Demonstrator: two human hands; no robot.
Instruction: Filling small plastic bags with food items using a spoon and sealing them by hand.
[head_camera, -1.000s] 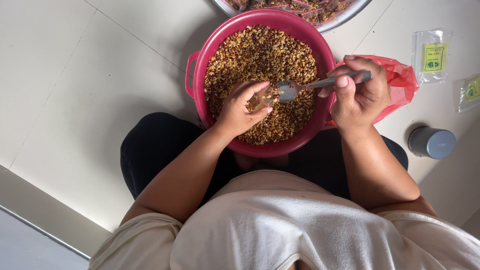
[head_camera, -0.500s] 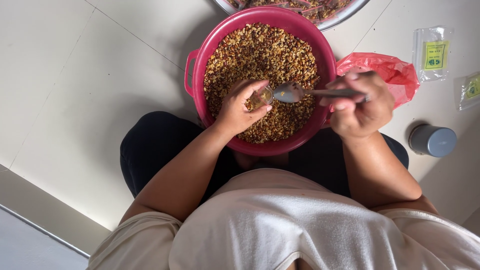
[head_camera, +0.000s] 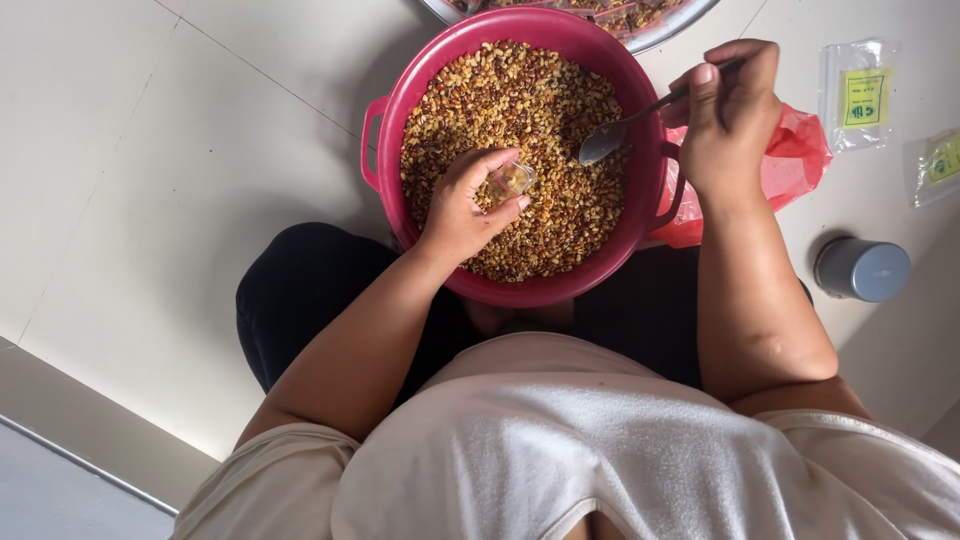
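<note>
A pink bowl (head_camera: 400, 110) full of brown and tan roasted nuts (head_camera: 520, 110) rests on the floor against my knees. My left hand (head_camera: 465, 205) hovers over the nuts and pinches a small clear plastic bag (head_camera: 510, 180) with some nuts in it. My right hand (head_camera: 725, 115) is raised at the bowl's right rim and grips a metal spoon (head_camera: 610, 140), whose scoop hangs over the nuts, apart from the bag.
A red plastic bag (head_camera: 795, 155) lies right of the bowl. Two small clear packets with yellow labels (head_camera: 860, 95) sit on the white tiles at far right. A grey round container (head_camera: 865, 270) stands lower right. A metal tray (head_camera: 650, 35) with more nuts is beyond the bowl.
My right hand has lifted and swung the spoon away from the little bag, up toward the bowl's right rim. My left hand stays over the nuts with the bag.
</note>
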